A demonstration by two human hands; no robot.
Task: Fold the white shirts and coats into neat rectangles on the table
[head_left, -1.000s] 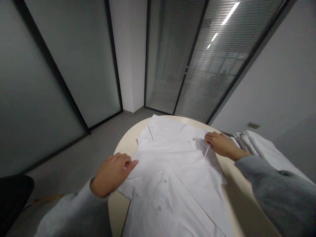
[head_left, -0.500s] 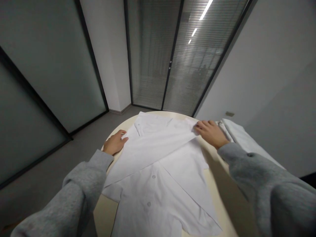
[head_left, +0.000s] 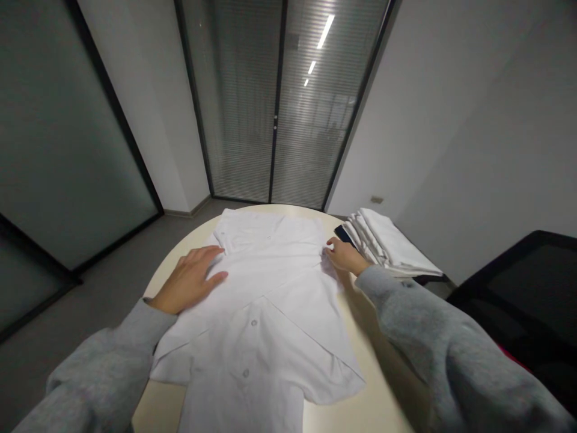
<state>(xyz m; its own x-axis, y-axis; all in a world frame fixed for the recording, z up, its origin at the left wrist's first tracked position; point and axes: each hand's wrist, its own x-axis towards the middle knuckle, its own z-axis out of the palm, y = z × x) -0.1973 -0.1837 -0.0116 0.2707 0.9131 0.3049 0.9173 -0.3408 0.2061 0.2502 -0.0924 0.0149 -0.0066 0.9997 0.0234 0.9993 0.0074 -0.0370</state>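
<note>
A white button-up shirt (head_left: 252, 349) lies spread on a round pale table (head_left: 162, 409), two buttons showing on its near part. Its far part is folded over in layers, and short sleeves stick out at both near sides. On the shirt's left edge rests my left hand (head_left: 189, 278), fingers extended and thumb apart, palm down. At the right edge, my right hand (head_left: 346, 257) has its fingers curled in a pinch on the fabric; the fingertips are partly hidden.
A stack of folded white cloth (head_left: 387, 243) sits to the right, beyond my right hand, with a dark item (head_left: 343, 234) at its left. A black mesh chair (head_left: 523, 300) stands at the far right. Glass panels with blinds (head_left: 243, 120) rise behind the table.
My right hand has come down and inward with the shirt's edge, and the raised diagonal layer now lies flatter. My left hand has opened over the left edge. The view has turned right.
</note>
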